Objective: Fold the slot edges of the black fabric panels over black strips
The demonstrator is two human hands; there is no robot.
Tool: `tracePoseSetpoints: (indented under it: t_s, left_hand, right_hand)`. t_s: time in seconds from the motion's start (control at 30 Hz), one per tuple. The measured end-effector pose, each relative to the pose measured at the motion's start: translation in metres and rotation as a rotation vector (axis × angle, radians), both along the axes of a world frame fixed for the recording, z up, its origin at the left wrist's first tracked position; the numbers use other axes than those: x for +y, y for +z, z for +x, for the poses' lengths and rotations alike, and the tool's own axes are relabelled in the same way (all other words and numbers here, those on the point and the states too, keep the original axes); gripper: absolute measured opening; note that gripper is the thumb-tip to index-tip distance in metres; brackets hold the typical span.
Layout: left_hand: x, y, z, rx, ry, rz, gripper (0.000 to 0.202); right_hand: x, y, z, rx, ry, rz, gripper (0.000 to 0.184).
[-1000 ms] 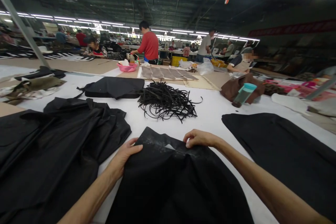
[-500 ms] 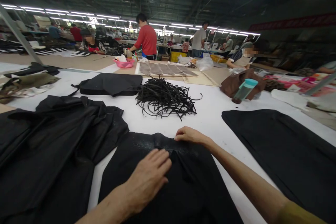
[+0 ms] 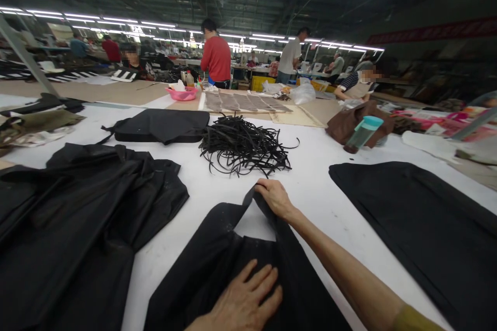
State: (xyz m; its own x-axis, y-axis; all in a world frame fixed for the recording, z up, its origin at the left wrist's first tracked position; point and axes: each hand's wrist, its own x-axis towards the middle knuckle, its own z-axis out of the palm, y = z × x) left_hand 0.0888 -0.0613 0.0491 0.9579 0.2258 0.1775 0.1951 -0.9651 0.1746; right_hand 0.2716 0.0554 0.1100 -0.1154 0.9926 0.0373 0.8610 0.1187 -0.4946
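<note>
A black fabric piece (image 3: 209, 248) lies in front of me on the white tabletop. Its far edge is lifted into a peak, pinched between the thumb and fingers of my right hand (image 3: 274, 197). White table surface shows through a gap under the raised edge. My left hand (image 3: 248, 297) rests flat on the same fabric, nearer to me, fingers spread. Beyond my right hand sits a heap of thin black strips (image 3: 246, 145). To the left lies a crumpled black cloth (image 3: 97, 217), and to the right a flatter stack of black fabric (image 3: 419, 217).
A folded black pile (image 3: 163, 125) is at the back left of the strips. A bottle with a turquoise lid (image 3: 363, 134) stands by a brown bundle (image 3: 375, 114). Farther off are a pink basket (image 3: 182, 94) and a person in a red top (image 3: 216, 59). Several other people work behind.
My right hand has raised the fabric's far edge into a peak, opening a gap beneath it. My left hand has slid toward me and slightly right across the cloth.
</note>
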Motion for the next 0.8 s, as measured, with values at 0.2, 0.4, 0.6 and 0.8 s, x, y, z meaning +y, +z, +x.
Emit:
tracePoseSetpoints:
  t_s: [0.2,0.4,0.6,0.8]
  left_hand:
    - [-0.006,-0.010,0.000,-0.052,0.065,0.186,0.041]
    - [-0.009,-0.034,-0.004,-0.114,0.105,0.137,0.075]
    - [-0.007,-0.035,-0.006,-0.178,0.091,0.002,0.076]
    - [0.005,0.024,-0.055,-0.095,0.419,-0.054,0.036]
  right_hand:
    - [0.009,0.005,0.018,-0.086,0.083,0.004,0.023]
    - [0.009,0.013,0.016,-0.065,0.120,0.012,0.027]
    - [0.002,0.016,0.032,0.079,-0.080,0.078,0.043]
    - [-0.083,-0.009,0.071,-0.033,-0.292,0.135,0.037]
